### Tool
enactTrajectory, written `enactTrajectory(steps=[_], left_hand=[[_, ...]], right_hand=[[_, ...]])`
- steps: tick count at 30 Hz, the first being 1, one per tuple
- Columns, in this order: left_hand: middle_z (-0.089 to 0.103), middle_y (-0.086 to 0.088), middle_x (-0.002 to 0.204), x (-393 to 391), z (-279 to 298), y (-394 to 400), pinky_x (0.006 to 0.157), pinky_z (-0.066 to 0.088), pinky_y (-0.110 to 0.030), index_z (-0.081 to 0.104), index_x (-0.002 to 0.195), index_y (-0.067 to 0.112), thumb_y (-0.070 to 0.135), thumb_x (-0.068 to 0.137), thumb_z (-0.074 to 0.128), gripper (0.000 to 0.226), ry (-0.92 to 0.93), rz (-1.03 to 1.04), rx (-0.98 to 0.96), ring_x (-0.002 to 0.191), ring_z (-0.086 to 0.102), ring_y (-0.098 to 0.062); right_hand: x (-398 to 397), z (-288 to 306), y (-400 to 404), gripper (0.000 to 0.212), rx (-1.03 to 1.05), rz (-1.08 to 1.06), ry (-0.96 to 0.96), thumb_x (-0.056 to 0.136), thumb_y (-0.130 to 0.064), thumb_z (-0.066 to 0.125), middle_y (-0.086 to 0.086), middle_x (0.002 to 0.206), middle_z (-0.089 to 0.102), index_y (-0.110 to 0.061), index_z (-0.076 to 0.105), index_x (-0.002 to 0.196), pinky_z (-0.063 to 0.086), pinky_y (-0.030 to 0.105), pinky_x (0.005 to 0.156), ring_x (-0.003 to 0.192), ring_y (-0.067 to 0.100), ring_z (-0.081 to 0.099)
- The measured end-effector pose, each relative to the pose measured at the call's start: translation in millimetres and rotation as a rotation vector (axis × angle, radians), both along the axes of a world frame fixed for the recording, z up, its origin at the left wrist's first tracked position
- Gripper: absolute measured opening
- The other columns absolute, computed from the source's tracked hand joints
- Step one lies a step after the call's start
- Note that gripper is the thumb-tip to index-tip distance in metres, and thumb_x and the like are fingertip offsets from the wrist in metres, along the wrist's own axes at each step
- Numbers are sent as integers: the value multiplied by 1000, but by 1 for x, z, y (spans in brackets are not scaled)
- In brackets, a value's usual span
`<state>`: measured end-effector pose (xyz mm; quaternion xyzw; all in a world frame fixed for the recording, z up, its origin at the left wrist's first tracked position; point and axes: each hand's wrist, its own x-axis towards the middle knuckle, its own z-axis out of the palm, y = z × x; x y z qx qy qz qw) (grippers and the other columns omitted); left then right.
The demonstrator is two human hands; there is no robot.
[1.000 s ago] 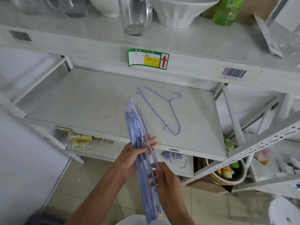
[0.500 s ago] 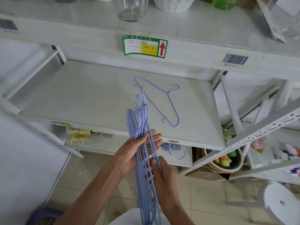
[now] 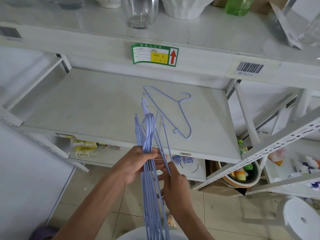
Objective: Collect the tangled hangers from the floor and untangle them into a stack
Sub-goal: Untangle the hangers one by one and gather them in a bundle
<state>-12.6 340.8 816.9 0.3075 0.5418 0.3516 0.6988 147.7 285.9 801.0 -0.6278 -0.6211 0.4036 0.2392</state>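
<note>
We hold a bundle of thin, pale blue hangers [image 3: 149, 163] upright before the white shelf [image 3: 97, 108]. Our left hand [image 3: 136, 166] grips the bundle; our right hand [image 3: 174, 186] pinches one. Another hanger [image 3: 181, 116] lies flat on the shelf.

We record a white metal shelving unit [image 3: 97, 108] with a green and yellow price label [image 3: 154, 54] and a barcode sticker [image 3: 250, 68] on its upper edge. On the top shelf stand a clear glass vase [image 3: 139, 12], a white ceramic bowl [image 3: 184, 7] and a green plastic bottle [image 3: 238, 5]. A white round stool [image 3: 302, 219] sits on the tiled floor [image 3: 225, 213] at lower right.
</note>
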Motion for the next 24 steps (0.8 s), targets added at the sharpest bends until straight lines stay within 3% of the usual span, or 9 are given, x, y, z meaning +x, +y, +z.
enactTrajectory(steps=[2, 5, 7, 9, 14, 17, 20, 22, 24], left_hand=[[79, -15, 110, -4, 6, 2, 101, 56, -50, 75, 113, 5, 10, 101, 59, 20, 57, -29, 36, 105, 75, -32], [80, -14, 104, -9, 16, 5, 88, 62, -38, 72, 114, 2, 10, 102, 58, 21, 90, -103, 73, 98, 78, -29], [81, -14, 101, -16, 24, 7, 77, 63, -29, 72, 113, 2, 13, 103, 57, 21, 120, -140, 107, 95, 78, -29], [80, -16, 100, -28, 33, 11, 75, 61, -27, 73, 113, 4, 16, 104, 56, 23, 128, -185, 150, 94, 78, -30], [79, -13, 111, -50, 47, 14, 78, 60, -29, 73, 118, 15, 24, 106, 53, 26, 89, -406, 248, 95, 76, -26], [77, -16, 117, -52, 40, 13, 80, 60, -29, 72, 123, 15, 23, 106, 53, 27, -2, -399, 285, 102, 75, -29], [72, -22, 124, -51, 30, 11, 84, 61, -33, 72, 125, 10, 21, 100, 59, 30, -220, -222, 263, 106, 75, -31], [69, -24, 129, -49, 22, 12, 85, 61, -34, 71, 126, 7, 18, 98, 60, 33, -331, -72, 241, 111, 73, -34], [67, -24, 133, -42, 12, 15, 87, 61, -33, 70, 127, 5, 14, 96, 60, 34, -417, 71, 218, 118, 69, -36]], right_hand=[[1, 0, 10, 17, 43, 25, -121, 109, -16, 41, -6, 92, 77, -28, 52, 116, 60, 44, 51, 48, 18, 71], [-1, 3, 18, 15, 115, 63, -319, 106, -18, 42, -4, 91, 75, -25, 48, 118, 61, 43, 57, 64, 23, 73], [-1, 7, 19, 13, 178, 101, -514, 106, -25, 41, -4, 78, 67, -26, 44, 119, 57, 38, 60, 74, 26, 71], [4, 15, 19, 12, 236, 122, -640, 107, -27, 40, -2, 68, 55, -27, 43, 119, 48, 36, 54, 71, 28, 71], [23, 27, 26, 22, 252, 106, -699, 103, -17, 44, -1, 93, 72, -28, 43, 122, 54, 36, 61, 80, 27, 74], [31, 21, 39, 8, 172, 8, -561, 103, -17, 47, -3, 76, 70, -23, 43, 107, 54, 36, 60, 75, 25, 69], [34, 18, 47, 15, 31, -91, -132, 103, -8, 42, -2, 65, 76, -15, 53, 96, 53, 34, 70, 78, 17, 67], [30, 17, 41, 23, -28, -174, 127, 107, -12, 38, 1, 66, 77, -12, 57, 93, 45, 22, 59, 60, 9, 59], [23, 13, 28, 29, -62, -255, 307, 109, -22, 38, 9, 68, 76, -13, 60, 92, 40, 23, 52, 52, 12, 48]])
